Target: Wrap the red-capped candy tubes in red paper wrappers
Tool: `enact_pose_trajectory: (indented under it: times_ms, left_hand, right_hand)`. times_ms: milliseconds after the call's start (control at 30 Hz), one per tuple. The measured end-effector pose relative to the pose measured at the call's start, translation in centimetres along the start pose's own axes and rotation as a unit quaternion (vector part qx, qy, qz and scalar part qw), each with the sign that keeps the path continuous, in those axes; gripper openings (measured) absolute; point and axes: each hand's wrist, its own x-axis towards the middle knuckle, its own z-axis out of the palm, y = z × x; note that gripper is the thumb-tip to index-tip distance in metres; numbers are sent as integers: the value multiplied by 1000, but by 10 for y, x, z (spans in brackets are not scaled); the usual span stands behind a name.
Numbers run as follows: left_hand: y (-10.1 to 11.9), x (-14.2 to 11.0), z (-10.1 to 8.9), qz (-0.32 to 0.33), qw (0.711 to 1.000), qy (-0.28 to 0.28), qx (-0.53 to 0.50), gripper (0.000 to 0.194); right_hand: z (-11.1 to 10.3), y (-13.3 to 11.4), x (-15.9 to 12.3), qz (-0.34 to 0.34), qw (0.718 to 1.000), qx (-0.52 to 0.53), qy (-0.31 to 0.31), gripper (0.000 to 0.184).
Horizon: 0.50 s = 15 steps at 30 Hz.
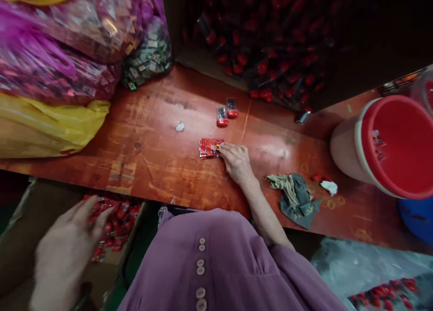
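Left hand (67,248): yours, blurred, fingers spread near the carton (43,200).
Right hand (237,161): yours, fingers together on the red packets (209,148); pinching, cannot tell.
Packets' place: on the table (165,171), at your right fingertips, well apart from your left.

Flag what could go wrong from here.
1. Packets: the right hand touches only one end, so the pile could skew or slide.
2. Clear cases: two sit just beyond the packets; a forward push might knock them.
3. Left hand: it's blurred, over the carton of red pieces, so it may be moving fast and could scatter some.
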Motion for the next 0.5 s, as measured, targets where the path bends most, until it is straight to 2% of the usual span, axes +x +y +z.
enact_pose_trajectory:
  times_ms: [133, 267, 367, 500]
  left_hand:
    - [28, 50, 74, 151, 988, -6, 35, 49]
    - [23, 95, 140, 312, 945, -5, 93, 37]
    - [11, 115, 166, 379, 914, 4, 145, 38]
    - [4, 123, 174, 424, 888, 48, 174, 34]
  right_hand:
    - [7, -1, -1, -41, 998, -50, 10, 32]
    - [10, -6, 0, -85, 992, -92, 16, 29]
    - [3, -9, 2, -92, 992, -85, -4, 29]
    - [-21, -2, 16, -54, 997, 16, -51, 24]
